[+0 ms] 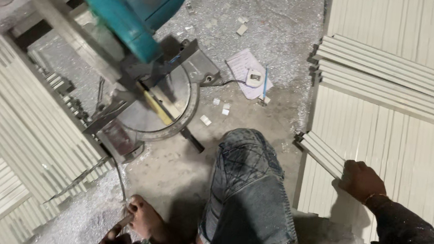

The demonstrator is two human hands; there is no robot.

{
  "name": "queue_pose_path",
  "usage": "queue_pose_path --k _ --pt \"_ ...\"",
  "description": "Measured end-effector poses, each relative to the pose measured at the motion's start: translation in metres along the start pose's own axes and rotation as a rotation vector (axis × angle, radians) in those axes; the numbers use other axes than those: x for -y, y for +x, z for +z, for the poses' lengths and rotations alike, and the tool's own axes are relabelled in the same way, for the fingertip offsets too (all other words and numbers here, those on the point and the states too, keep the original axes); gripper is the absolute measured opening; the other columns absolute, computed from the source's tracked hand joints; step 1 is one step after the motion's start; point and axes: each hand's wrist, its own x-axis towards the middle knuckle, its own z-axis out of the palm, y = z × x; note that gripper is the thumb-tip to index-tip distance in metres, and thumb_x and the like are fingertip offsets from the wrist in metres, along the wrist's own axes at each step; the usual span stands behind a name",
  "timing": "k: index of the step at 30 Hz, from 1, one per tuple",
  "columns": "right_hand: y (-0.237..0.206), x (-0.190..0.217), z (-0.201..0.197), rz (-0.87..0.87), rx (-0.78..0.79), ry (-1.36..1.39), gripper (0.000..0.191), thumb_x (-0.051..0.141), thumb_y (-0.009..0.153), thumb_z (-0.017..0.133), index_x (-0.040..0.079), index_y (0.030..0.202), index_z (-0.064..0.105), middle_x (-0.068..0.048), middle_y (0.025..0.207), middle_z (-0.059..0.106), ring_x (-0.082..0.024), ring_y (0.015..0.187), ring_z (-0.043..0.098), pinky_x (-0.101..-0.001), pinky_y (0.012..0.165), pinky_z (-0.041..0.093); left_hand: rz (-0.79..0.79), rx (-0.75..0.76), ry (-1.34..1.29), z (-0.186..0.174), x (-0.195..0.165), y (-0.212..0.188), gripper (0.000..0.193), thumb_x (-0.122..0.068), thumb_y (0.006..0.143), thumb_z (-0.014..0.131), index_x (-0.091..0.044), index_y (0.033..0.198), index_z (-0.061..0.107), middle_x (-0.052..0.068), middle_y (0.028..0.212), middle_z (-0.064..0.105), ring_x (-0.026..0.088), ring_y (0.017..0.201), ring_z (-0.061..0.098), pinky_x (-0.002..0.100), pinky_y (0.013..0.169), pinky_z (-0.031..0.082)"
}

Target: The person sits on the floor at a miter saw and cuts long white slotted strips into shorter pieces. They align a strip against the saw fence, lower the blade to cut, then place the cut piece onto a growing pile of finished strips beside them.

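The head camera looks straight down at a dusty concrete floor (179, 172) where a person sits with one knee in faded blue jeans (245, 189) raised in the middle of the view. The right hand (360, 180), on a dark sleeve, reaches out to the right and closes its fingers over the near ends of a small bundle of pale cream, long flat profile strips (321, 152); these strips lie at the left edge of a wide layer of the same cream strips (412, 153) covering the floor on the right, with a further slanted bundle (393, 81) stacked farther away. The left hand (116, 240) is low at the near edge, largely in shadow; it seems to be curled around a short pale piece, but whether it truly grips it cannot be told. A bare foot (145, 218) rests just beside it.

At the far left stands a mitre saw with a teal motor housing (138, 1) and a round grey metal base (162, 105), its cutting table bare of any strip. Left of the saw lies another broad stack of cream strips (17, 133). Silvery shavings (260, 13) and small offcuts litter the floor around the saw, beside a sheet of paper (246, 71), so cutting appears well under way, while the large stacks on the right suggest much material remains.
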Motion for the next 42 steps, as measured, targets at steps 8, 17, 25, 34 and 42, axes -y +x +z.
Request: queue_pose_path --k 8,17,25,34,42 --pt "-0.042 0.073 -0.049 -0.13 0.053 -0.203 0.064 0.051 0.079 0.077 0.009 0.124 0.06 -0.012 0.111 0.065 -0.027 0.105 0.068 -0.0403 0.091 0.057 0.068 0.422 -0.944 -0.295 0.086 0.082 0.071 -0.049 0.103 0.046 0.001 0.153 0.045 0.017 0.103 0.066 0.03 0.094 0.064 0.053 0.091 0.048" --pt "-0.138 0.255 -0.101 -0.316 0.347 0.003 0.077 0.038 0.072 0.086 0.016 0.14 0.057 -0.008 0.106 0.066 -0.023 0.094 0.068 -0.0372 0.082 0.06 0.66 0.215 -0.36 -0.411 -0.074 -0.137 0.055 -0.041 0.086 0.082 -0.007 0.129 0.072 0.015 0.118 0.081 0.029 0.113 0.071 0.039 0.095 0.055" --pt "-0.183 0.314 -0.087 -0.913 -0.069 0.29 0.071 0.031 0.059 0.086 0.005 0.121 0.063 -0.017 0.103 0.066 -0.037 0.091 0.065 -0.0467 0.075 0.054 0.764 0.327 -0.614 -0.222 -0.092 -0.106 0.085 -0.028 0.089 0.08 -0.013 0.157 0.032 0.019 0.127 0.057 0.034 0.113 0.053 0.058 0.097 0.036" --pt "-0.195 0.319 -0.07 -0.925 -0.136 0.269 0.074 0.03 0.06 0.085 0.008 0.126 0.061 -0.015 0.104 0.065 -0.036 0.096 0.064 -0.0471 0.08 0.053 0.159 0.698 -1.283 -0.194 -0.086 -0.095 0.069 -0.012 0.086 0.075 -0.014 0.148 0.044 0.004 0.106 0.07 0.016 0.089 0.069 0.033 0.072 0.061" --pt "-0.186 0.31 -0.059 -0.808 -0.115 0.199 0.072 0.035 0.064 0.085 0.008 0.126 0.06 -0.015 0.105 0.066 -0.036 0.098 0.064 -0.0475 0.083 0.053 0.274 0.647 -1.354 -0.13 -0.098 -0.072 0.063 -0.017 0.088 0.079 -0.005 0.146 0.056 0.008 0.107 0.072 0.016 0.087 0.068 0.029 0.066 0.056"
